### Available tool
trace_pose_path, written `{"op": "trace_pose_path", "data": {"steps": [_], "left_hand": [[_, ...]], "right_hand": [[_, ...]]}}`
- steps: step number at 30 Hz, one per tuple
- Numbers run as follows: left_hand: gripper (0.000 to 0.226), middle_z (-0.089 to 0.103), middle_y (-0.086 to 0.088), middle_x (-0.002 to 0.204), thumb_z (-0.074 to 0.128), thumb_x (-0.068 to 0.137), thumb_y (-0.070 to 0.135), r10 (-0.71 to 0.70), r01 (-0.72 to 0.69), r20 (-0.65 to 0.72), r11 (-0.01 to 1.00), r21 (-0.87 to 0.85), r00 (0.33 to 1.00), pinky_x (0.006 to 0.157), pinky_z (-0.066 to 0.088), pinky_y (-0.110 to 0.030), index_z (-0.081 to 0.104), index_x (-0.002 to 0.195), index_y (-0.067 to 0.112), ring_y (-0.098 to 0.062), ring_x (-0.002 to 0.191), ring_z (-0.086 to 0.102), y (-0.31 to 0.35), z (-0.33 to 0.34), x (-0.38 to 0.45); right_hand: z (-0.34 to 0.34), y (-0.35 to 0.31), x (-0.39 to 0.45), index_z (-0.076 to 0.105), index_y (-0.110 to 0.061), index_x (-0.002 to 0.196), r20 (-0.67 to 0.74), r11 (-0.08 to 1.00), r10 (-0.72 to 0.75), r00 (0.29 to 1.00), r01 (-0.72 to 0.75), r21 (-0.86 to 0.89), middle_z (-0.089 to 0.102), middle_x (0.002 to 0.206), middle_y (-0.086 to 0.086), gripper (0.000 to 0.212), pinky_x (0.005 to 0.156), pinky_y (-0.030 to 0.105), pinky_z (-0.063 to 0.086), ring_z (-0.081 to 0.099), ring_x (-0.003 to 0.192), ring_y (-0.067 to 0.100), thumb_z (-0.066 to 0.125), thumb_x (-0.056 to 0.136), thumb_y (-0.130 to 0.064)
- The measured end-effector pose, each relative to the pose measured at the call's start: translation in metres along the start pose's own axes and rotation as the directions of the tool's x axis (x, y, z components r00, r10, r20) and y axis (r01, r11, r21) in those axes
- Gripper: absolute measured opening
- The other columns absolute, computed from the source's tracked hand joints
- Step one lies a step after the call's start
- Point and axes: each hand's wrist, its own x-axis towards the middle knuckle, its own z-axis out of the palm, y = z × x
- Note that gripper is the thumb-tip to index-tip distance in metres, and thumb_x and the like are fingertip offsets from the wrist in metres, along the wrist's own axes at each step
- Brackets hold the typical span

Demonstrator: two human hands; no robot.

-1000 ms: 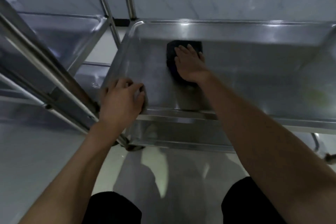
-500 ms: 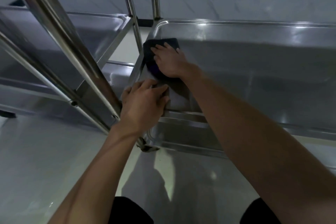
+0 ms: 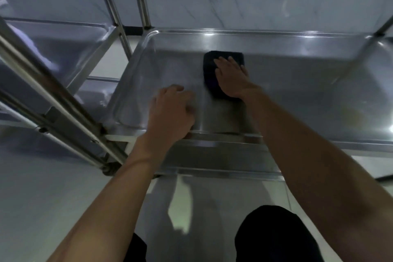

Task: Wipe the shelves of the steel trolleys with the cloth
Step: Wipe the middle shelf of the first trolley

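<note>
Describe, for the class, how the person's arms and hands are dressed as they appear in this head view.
Both forearms are bare to the frame's lower edge, with no sleeve in view. The left hand and right hand wear no gloves, and no watch, ring or wristband can be made out. The dim light hides finer detail.

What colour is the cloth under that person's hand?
Very dark, black or perhaps navy; the dim light hides which. The cloth shows in the head view.

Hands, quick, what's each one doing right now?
Left hand: fingers curled, resting at the shelf's front edge; whether it has a grip on the rim cannot be told.
Right hand: open, flat on the cloth, pressing it to the shelf.
</note>
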Motion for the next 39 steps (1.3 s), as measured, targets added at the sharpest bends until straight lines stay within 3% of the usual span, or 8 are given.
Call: {"op": "trace_pose_path", "data": {"steps": [6, 11, 17, 21, 24, 30, 35, 39], "left_hand": [[0.033, 0.059, 0.005, 0.128, 0.049, 0.097, 0.035, 0.193, -0.187, 0.091, 0.980, -0.071, 0.977, 0.101, 0.040, -0.040, 0.066, 0.125, 0.028, -0.021, 0.121, 0.051, 0.077, 0.032, 0.000], [0.037, 0.062, 0.007, 0.111, 0.047, 0.096, 0.053, 0.223, -0.218, 0.114, 0.974, -0.059, 0.968, 0.095, 0.045, -0.041, 0.073, 0.105, 0.028, -0.022, 0.109, 0.053, 0.096, 0.054, -0.010], [0.082, 0.049, 0.006, 0.141, 0.032, 0.075, 0.093, 0.258, -0.262, 0.204, 0.965, -0.004, 0.944, 0.112, 0.035, -0.049, 0.066, 0.119, 0.033, -0.023, 0.130, 0.044, 0.087, 0.056, -0.018], [0.078, 0.040, 0.000, 0.151, 0.055, 0.074, 0.083, 0.326, -0.345, 0.209, 0.937, 0.058, 0.922, 0.118, 0.025, -0.054, 0.055, 0.132, 0.032, -0.028, 0.140, 0.034, 0.082, 0.060, -0.021], [0.076, 0.039, -0.001, 0.152, 0.061, 0.076, 0.078, 0.340, -0.354, 0.184, 0.934, 0.051, 0.922, 0.118, 0.024, -0.053, 0.056, 0.135, 0.030, -0.029, 0.140, 0.033, 0.079, 0.060, -0.022], [0.075, 0.041, 0.000, 0.152, 0.059, 0.076, 0.079, 0.344, -0.355, 0.159, 0.934, 0.046, 0.925, 0.116, 0.026, -0.051, 0.057, 0.135, 0.032, -0.029, 0.140, 0.037, 0.066, 0.058, -0.028], [0.087, 0.041, 0.002, 0.153, 0.044, 0.070, 0.087, 0.340, -0.355, 0.192, 0.933, 0.052, 0.921, 0.117, 0.028, -0.051, 0.055, 0.136, 0.032, -0.028, 0.140, 0.039, 0.052, 0.056, -0.030], [0.091, 0.044, 0.001, 0.150, 0.042, 0.067, 0.089, 0.345, -0.357, 0.166, 0.933, 0.050, 0.924, 0.116, 0.031, -0.051, 0.058, 0.134, 0.029, -0.027, 0.137, 0.042, 0.046, 0.056, -0.032]], "right_hand": [[-0.022, 0.089, -0.030, 0.020, -0.031, 0.158, -0.049, 0.991, 0.129, 0.990, -0.131, -0.036, 0.012, 0.166, -0.010, 0.050, 0.121, 0.041, 0.006, 0.004, 0.153, 0.013, 0.021, 0.108, -0.038], [-0.024, 0.118, -0.068, 0.015, -0.035, 0.158, -0.008, 0.991, 0.124, 0.992, -0.124, -0.044, 0.008, 0.166, -0.012, 0.051, 0.121, 0.042, 0.002, 0.001, 0.153, 0.013, 0.019, 0.107, -0.042], [-0.029, 0.112, -0.118, 0.014, -0.029, 0.159, 0.006, 0.994, 0.092, 0.996, -0.091, -0.062, 0.009, 0.167, -0.006, 0.052, 0.121, 0.049, 0.006, 0.001, 0.154, 0.019, 0.023, 0.108, -0.036], [-0.024, 0.099, -0.147, 0.017, -0.029, 0.158, -0.045, 0.989, 0.111, 0.993, -0.114, -0.089, 0.013, 0.167, -0.005, 0.052, 0.121, 0.049, 0.009, 0.005, 0.154, 0.020, 0.023, 0.107, -0.036], [-0.017, 0.090, -0.159, 0.017, -0.030, 0.158, -0.059, 0.990, 0.112, 0.992, -0.117, -0.077, 0.014, 0.166, -0.006, 0.052, 0.121, 0.048, 0.008, 0.005, 0.154, 0.019, 0.023, 0.107, -0.037], [-0.014, 0.072, -0.175, 0.014, -0.033, 0.158, -0.043, 0.992, 0.099, 0.994, -0.102, -0.080, 0.011, 0.166, -0.010, 0.052, 0.121, 0.045, 0.007, 0.003, 0.153, 0.014, 0.023, 0.107, -0.038], [-0.007, 0.051, -0.192, 0.013, -0.033, 0.158, -0.018, 0.994, 0.091, 0.996, -0.092, -0.057, 0.007, 0.166, -0.013, 0.052, 0.122, 0.041, 0.003, -0.003, 0.153, 0.010, 0.022, 0.107, -0.038], [-0.015, 0.043, -0.196, 0.018, -0.029, 0.158, -0.007, 0.996, 0.064, 0.998, -0.064, -0.068, 0.011, 0.166, -0.010, 0.051, 0.123, 0.043, 0.008, 0.001, 0.153, 0.012, 0.023, 0.108, -0.035]]}}
